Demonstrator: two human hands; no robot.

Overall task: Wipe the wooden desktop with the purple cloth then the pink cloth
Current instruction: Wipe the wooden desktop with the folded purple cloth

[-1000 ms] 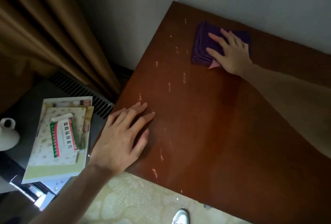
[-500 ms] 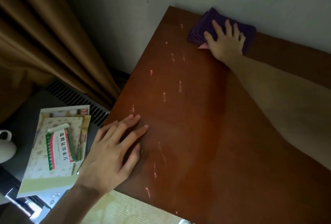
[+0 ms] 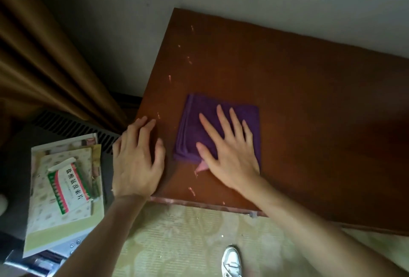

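The reddish-brown wooden desktop (image 3: 298, 90) fills the right of the view, with pale scratch marks along its left side. A folded purple cloth (image 3: 194, 121) lies near the desk's front left corner. My right hand (image 3: 228, 148) presses flat on it, fingers spread and pointing away from me. A small pink corner of the pink cloth (image 3: 202, 167) sticks out from under the purple one, beside my thumb. My left hand (image 3: 137, 157) rests flat on the desk's left front corner, fingers apart, holding nothing.
A grey wall runs behind the desk. Brown curtains (image 3: 44, 55) hang at the left. Beside the desk a dark vented unit (image 3: 73, 124) carries a stack of books and a medicine box (image 3: 68, 184). A patterned carpet and a white shoe (image 3: 231, 261) are below.
My right hand has dragged the purple cloth from the desk's far edge by the wall back toward the near left corner. My left hand stays on the desk's left edge.
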